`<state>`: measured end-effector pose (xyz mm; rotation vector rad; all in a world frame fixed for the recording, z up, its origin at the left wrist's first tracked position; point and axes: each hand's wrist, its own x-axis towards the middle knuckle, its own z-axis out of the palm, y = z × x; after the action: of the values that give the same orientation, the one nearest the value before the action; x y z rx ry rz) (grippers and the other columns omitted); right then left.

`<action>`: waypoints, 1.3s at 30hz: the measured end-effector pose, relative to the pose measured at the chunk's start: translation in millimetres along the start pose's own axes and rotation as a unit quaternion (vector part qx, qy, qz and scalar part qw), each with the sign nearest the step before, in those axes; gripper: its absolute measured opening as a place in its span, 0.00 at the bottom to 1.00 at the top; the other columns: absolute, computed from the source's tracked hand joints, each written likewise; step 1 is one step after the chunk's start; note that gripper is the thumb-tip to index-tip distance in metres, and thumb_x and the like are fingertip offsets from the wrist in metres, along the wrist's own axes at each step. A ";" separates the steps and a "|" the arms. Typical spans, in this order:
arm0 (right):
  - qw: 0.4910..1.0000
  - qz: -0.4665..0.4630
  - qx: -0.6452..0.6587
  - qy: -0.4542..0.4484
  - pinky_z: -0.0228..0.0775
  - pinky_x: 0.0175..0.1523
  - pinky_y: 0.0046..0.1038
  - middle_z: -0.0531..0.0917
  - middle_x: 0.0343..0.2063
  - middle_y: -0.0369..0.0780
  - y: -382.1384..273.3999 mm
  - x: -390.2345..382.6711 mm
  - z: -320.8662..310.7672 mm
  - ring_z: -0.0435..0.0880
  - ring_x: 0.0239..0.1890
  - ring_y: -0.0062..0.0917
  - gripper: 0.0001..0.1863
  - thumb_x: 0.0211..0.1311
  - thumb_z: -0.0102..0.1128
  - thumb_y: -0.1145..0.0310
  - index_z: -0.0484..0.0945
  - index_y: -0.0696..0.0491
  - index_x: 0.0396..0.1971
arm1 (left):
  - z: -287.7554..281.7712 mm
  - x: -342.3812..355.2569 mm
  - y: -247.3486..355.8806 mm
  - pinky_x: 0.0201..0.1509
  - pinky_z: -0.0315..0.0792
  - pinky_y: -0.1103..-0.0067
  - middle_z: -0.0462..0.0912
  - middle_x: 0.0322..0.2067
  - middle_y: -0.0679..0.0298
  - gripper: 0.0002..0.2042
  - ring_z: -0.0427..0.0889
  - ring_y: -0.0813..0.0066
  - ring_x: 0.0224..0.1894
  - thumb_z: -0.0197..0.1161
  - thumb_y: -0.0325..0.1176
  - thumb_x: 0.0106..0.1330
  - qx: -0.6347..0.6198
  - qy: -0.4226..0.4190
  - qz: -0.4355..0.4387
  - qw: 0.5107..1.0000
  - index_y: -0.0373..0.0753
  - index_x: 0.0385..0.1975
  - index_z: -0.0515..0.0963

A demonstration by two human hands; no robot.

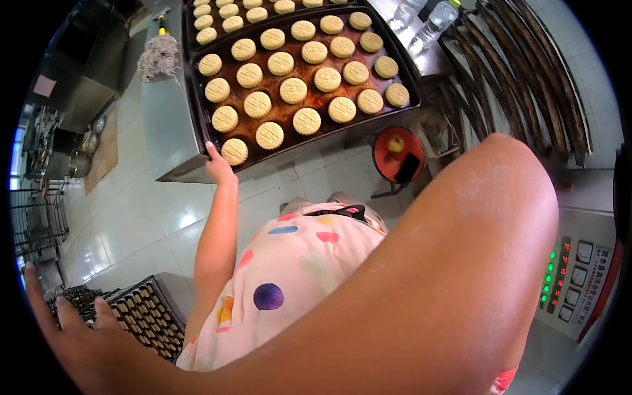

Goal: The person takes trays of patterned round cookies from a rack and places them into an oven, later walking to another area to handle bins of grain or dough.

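Looking down, we note our left hand (219,166) closed on the near corner of a dark baking tray (283,113): the thumb lies over the rim, and the fingers are hidden beneath. The tray rests on a steel table (164,118), its near corner at the table's edge. Round, pale, scored biscuits (257,104) sit on it in slanting rows, apart from one another. The nearest biscuit (234,151) lies just beside our thumb. A second tray (191,36) of the same biscuits lies behind the first, touching or nearly so.

Our right arm crosses close under the camera, elbow high at the right. Our right hand (72,332) is at the lower left, open with fingers spread, holding nothing. It hovers in front of a gridded metal rack (148,316); we cannot tell if it touches.

Elsewhere: a pale mop head (158,58) on the table's far left, clear plastic bottles (434,20) beyond the trays, a red stool (385,158) on the tiled floor (131,224) carrying an apple (395,143) and a dark phone (408,168), and a control panel (573,280) with green and red lights at right.
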<state>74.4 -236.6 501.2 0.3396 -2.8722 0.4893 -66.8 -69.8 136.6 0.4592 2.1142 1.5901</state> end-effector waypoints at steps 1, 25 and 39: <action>1.000 -0.004 0.006 0.000 0.68 0.45 0.36 0.75 0.34 0.49 1.1 0.1 0.7 0.78 0.38 0.38 0.22 0.54 0.56 0.67 0.56 0.60 0.42 | -5.3 0.7 -4.1 0.45 0.70 0.69 0.81 0.38 0.48 0.36 0.78 0.59 0.37 0.53 0.60 0.62 -0.016 -0.005 -0.004 1.000 0.21 0.39 0.75; 0.999 -0.049 -0.010 0.012 0.69 0.40 0.36 0.77 0.28 0.47 -13.4 23.5 4.1 0.79 0.34 0.36 0.15 0.55 0.56 0.67 0.63 0.60 0.35 | 15.2 -62.8 -11.7 0.42 0.70 0.67 0.81 0.34 0.47 0.31 0.79 0.57 0.34 0.52 0.56 0.65 -0.001 -0.036 0.020 0.999 0.23 0.35 0.76; 0.999 -0.035 0.001 0.007 0.70 0.38 0.35 0.78 0.25 0.46 -26.4 58.9 15.9 0.80 0.31 0.35 0.13 0.55 0.56 0.67 0.68 0.61 0.31 | -3.9 -106.1 -17.8 0.42 0.69 0.68 0.81 0.32 0.50 0.33 0.77 0.59 0.34 0.51 0.58 0.65 0.016 -0.093 -0.032 0.995 0.24 0.34 0.76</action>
<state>22.6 -277.5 508.6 0.4327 -2.8354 0.4794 20.5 -132.7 136.9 0.5234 1.9957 1.4209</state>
